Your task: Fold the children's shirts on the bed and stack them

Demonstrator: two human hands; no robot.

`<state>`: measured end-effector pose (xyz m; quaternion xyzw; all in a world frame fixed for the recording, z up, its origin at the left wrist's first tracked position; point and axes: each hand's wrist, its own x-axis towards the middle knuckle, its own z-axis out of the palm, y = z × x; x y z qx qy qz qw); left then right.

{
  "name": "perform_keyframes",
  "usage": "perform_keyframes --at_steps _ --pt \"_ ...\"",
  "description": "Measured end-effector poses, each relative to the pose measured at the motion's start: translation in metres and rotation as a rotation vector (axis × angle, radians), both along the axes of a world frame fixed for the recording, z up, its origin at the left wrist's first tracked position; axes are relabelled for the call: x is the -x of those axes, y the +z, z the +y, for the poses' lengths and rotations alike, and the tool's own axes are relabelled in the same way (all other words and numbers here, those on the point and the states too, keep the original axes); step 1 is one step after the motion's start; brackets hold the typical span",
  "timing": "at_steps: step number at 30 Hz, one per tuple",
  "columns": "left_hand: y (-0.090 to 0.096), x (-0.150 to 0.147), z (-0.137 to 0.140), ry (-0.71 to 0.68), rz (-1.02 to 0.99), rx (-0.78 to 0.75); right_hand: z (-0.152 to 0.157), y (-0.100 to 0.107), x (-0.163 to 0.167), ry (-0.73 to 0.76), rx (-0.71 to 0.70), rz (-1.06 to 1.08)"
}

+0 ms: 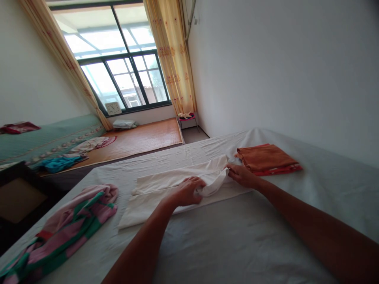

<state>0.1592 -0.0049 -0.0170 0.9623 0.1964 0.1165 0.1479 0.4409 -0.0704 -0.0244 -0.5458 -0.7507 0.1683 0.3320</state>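
Note:
A white garment (160,201) lies on the pale bed sheet, laid out in a long, partly folded strip; its exact kind does not show. My left hand (189,191) rests on its middle, fingers curled around a raised fold of the cloth. Farther right, my right hand (241,175) pinches the garment's edge between thumb and fingers. Just beyond that hand sits a folded stack of orange-brown and red cloth (268,157). To the left of the garment lies a crumpled pink and green checked garment (71,228).
The pale sheet (237,244) covers the bed before me. Behind it stands a second bed with a brown mat (148,134), holding a blue cloth (60,162) and other clothes. A dark wooden piece of furniture (26,197) is at left, a white wall (281,71) at right.

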Motion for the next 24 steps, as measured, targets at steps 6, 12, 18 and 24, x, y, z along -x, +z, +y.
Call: perform_keyframes --at_steps 6,12,18,24 --pt "-0.008 -0.003 0.002 0.092 -0.106 0.012 0.012 -0.015 0.007 -0.249 0.014 0.063" --pt "-0.018 -0.018 0.016 0.498 -0.272 0.112 0.026 -0.021 0.006 -0.395 -0.032 0.004" --pt "-0.022 -0.023 0.024 0.721 -0.231 0.058 0.027 -0.019 0.009 -0.475 -0.011 -0.198" --pt "-0.018 -0.023 0.004 0.447 -0.194 -0.285 0.014 -0.011 0.031 -0.276 -0.265 -0.437"
